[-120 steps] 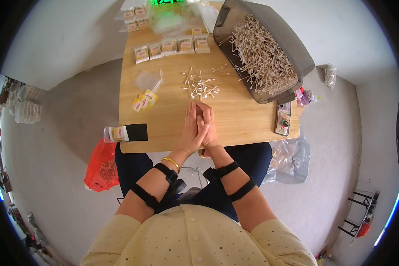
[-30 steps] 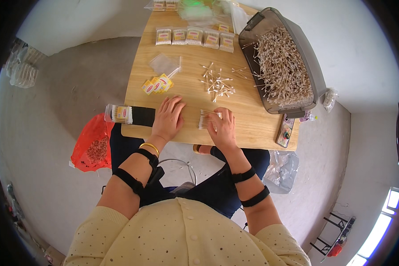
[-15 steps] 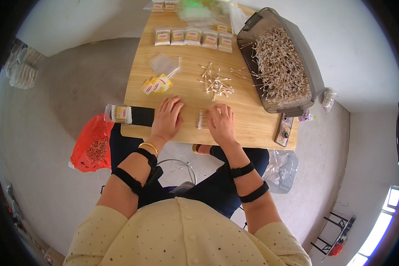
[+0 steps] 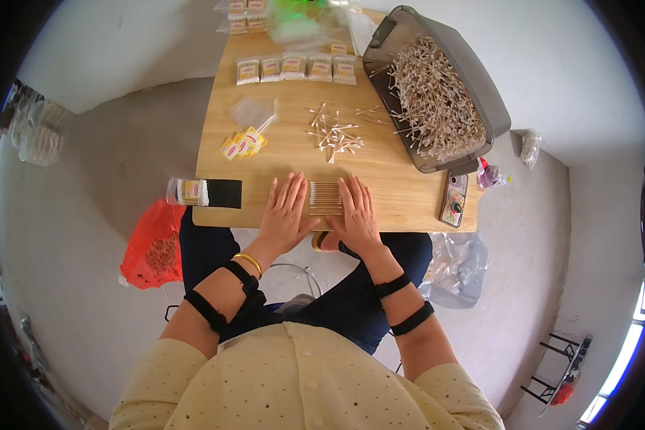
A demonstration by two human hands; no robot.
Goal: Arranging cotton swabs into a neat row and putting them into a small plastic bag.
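A neat bundle of cotton swabs (image 4: 325, 198) lies near the front edge of the wooden table (image 4: 394, 179). My left hand (image 4: 285, 213) lies flat with fingers spread against the bundle's left side. My right hand (image 4: 356, 212) lies flat against its right side. Both hands flank the bundle and press its ends; neither grips it. Farther back, a loose scatter of swabs (image 4: 333, 135) lies in the table's middle.
A grey bin (image 4: 437, 93) full of loose swabs sits back right. Packed swab bags (image 4: 296, 68) line the far edge. Small yellow labels (image 4: 242, 143) and a clear bag (image 4: 252, 112) lie left. A phone (image 4: 454, 199), a black-ended pack (image 4: 204, 193), a red bag (image 4: 153, 247) on the floor.
Four seconds ago my palms were pressed together upright over the table. They have since come down flat, and now sit either side of the swab bundle, closer together than a second ago.
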